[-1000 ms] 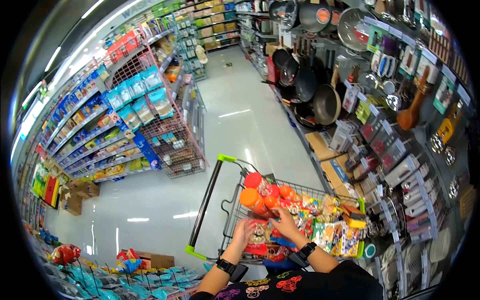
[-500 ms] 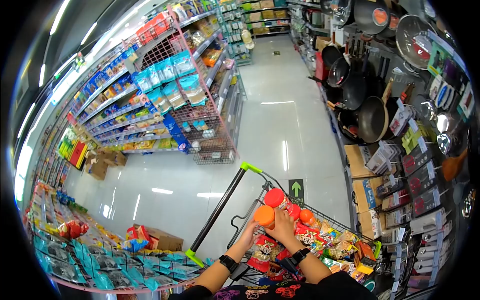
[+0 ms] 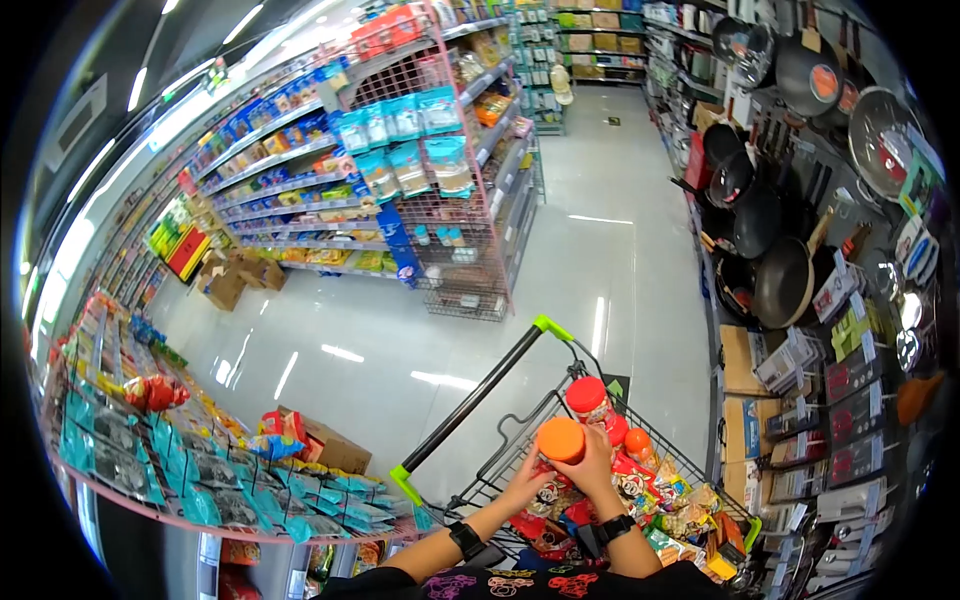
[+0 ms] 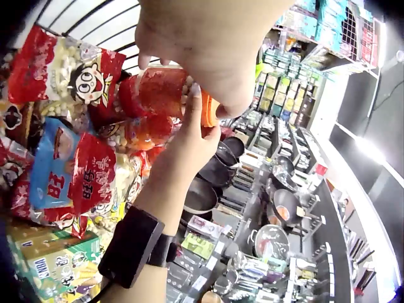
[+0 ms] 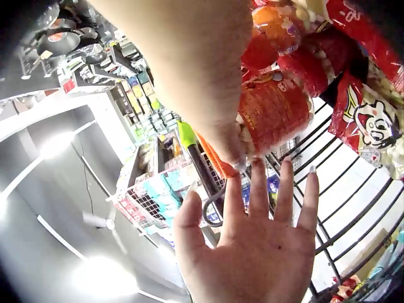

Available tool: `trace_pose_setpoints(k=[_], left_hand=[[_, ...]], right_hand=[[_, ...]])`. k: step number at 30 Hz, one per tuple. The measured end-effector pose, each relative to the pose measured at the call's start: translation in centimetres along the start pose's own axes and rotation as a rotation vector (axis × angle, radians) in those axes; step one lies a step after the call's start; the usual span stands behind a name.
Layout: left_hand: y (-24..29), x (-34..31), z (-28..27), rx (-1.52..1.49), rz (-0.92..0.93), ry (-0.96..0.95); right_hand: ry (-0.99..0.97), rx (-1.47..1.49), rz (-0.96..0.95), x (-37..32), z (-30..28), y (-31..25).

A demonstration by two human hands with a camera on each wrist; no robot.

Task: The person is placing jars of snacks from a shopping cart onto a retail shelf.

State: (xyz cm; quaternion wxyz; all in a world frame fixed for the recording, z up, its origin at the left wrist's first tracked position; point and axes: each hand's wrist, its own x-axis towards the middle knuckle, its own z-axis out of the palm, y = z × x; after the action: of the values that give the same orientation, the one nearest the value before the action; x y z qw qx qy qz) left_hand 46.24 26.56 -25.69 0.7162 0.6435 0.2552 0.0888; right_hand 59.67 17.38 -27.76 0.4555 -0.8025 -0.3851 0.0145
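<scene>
A plastic jar with an orange lid (image 3: pixel 561 440) and a red label stands tilted near the handle end of the shopping cart (image 3: pixel 500 440). My right hand (image 3: pixel 592 468) grips it by the lid's right side; in the left wrist view the thumb and fingers of the right hand (image 4: pixel 197 129) bend around the lid. My left hand (image 3: pixel 528 482) is at the jar's left side, and in the right wrist view the left hand (image 5: pixel 249 240) shows a bare palm with straight fingers, tips right at the jar. Beside it is a red-lidded jar (image 3: pixel 586 395).
Red snack bags (image 4: pixel 95 170) and other packets fill the cart. The handle (image 3: pixel 480 400) crosses to the left. Pans (image 3: pixel 785 280) and kitchen tools hang at the right; a rack of teal bags (image 3: pixel 180 470) stands at near left. A snack shelf (image 3: pixel 300 210) is beyond the aisle floor.
Both hands have moved up to the orange-lidded jar, and my right hand has taken hold of its lid. The lid now faces up more. The head view has turned left.
</scene>
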Motion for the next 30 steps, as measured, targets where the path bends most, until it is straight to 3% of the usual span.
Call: trace_pose_setpoints(k=[1, 5, 10, 11, 15, 19, 22, 27, 30], left_hand=[[-0.6, -0.2, -0.2, 0.143, 0.181, -0.009], [-0.9, -3.1, -0.9, 0.472, 0.411, -0.022], [0.1, -8.8, -2.7, 0.706, 0.521, 0.052], [0.0, -10.1, -3.2, 0.736, 0.532, 0.081], [0.0, -16.4, -6.0, 0.802, 0.589, 0.191], [-1.7, -23.2, -9.2, 0.729, 0.634, 0.348], [-1.3, -29.1, -11.7, 0.707, 0.643, 0.459], [-1.6, -37.5, -14.1, 0.795, 0.443, 0.662], [-1.4, -40.5, -14.8, 0.861, 0.570, 0.878]], right_hand=[[-0.001, 0.049, -0.014, -0.2, -0.4, 0.0], [-0.073, 0.243, 0.001, -1.3, -2.3, -1.6], [-0.157, 0.265, -0.061, -3.3, -3.8, -6.2], [-0.184, 0.390, -0.036, -4.0, -2.7, -5.8], [-0.304, 0.319, -0.184, -6.4, -1.5, -11.5], [-0.419, 0.500, -0.177, -11.2, 3.7, -16.0], [-0.557, 0.848, -0.026, -14.5, 7.9, -20.3], [-0.865, 0.654, -0.471, -15.1, 11.1, -28.1], [-0.943, 0.649, -0.646, -15.6, 12.4, -32.8]])
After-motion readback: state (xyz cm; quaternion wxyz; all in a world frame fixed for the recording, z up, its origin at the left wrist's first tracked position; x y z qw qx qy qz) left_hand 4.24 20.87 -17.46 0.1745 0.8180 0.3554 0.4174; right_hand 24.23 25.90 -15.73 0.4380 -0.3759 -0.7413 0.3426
